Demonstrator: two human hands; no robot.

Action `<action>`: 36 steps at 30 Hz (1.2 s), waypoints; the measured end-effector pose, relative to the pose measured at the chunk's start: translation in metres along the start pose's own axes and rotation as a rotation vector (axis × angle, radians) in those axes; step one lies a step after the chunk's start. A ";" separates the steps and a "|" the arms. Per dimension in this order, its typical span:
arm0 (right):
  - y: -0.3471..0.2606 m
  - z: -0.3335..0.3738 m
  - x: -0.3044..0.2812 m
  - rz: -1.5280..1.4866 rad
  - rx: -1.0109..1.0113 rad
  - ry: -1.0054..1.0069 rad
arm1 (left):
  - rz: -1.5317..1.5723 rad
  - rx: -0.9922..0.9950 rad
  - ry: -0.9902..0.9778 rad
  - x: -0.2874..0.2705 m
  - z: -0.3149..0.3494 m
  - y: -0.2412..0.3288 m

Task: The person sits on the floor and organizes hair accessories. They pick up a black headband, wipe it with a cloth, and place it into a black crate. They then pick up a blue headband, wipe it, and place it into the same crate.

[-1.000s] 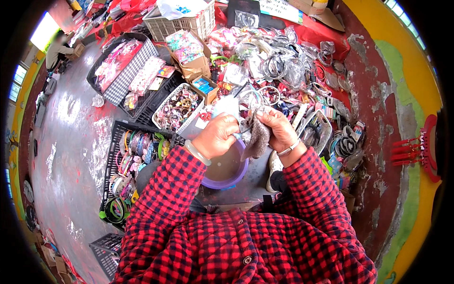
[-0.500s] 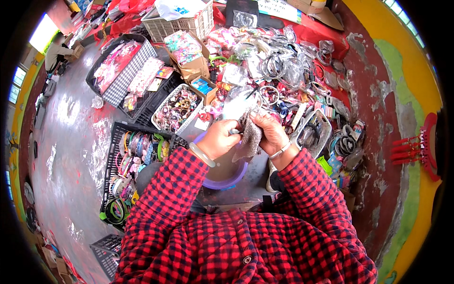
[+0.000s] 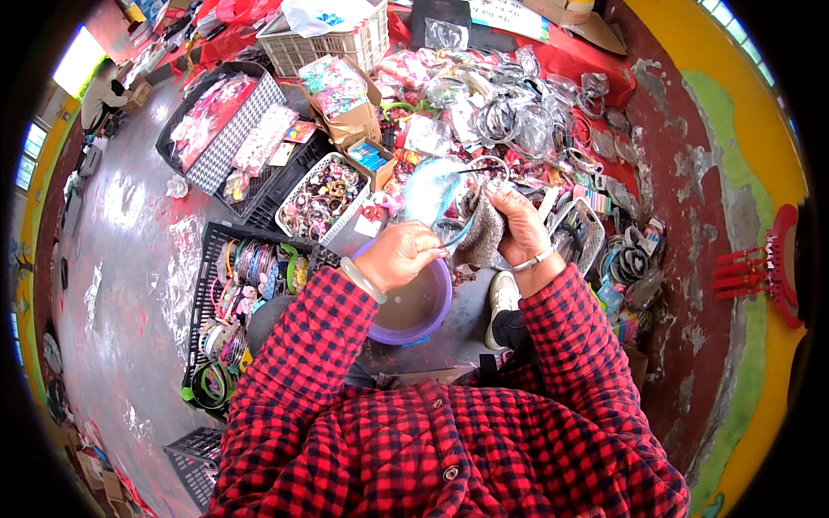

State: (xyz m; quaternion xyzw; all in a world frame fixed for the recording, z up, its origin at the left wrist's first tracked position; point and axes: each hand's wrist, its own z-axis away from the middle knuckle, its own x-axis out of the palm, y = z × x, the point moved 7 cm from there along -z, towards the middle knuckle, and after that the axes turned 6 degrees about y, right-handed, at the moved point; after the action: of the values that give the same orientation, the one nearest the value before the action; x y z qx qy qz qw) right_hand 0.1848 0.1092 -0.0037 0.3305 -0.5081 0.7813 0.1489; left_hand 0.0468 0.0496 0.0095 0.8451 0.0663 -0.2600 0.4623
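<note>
Thin curved blue band [image 3: 464, 234] lay between left hand [image 3: 398, 255], pinching its end, and right hand [image 3: 522, 226], clutching fuzzy grey cloth [image 3: 482, 238]. Step judged as wiping; next stroke likely called for steady left-hand pinch.

Workshop or stockroom (crated headbands [image 3: 254, 264]; bagged hoops [image 3: 499, 122])

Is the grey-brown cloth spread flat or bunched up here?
Bunched up: the grey-brown cloth is gathered in the right hand, its lower part hanging loose.
</note>
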 end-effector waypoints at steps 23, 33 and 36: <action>-0.034 0.002 -0.002 0.941 -0.212 -0.125 | 1.492 -0.800 0.708 -0.048 0.021 -0.063; 0.004 0.003 0.022 1.415 -0.519 -0.408 | 1.683 -0.763 0.582 -0.045 0.021 -0.059; 0.015 0.002 0.018 1.410 -0.518 -0.554 | 1.651 -0.860 0.694 -0.045 0.025 -0.064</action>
State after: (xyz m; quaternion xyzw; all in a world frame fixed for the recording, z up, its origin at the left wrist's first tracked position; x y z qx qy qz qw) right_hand 0.1642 0.0990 -0.0017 0.0685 -0.7811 0.4382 -0.4395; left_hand -0.0239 0.0708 -0.0267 0.4159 -0.3225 0.4514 0.7206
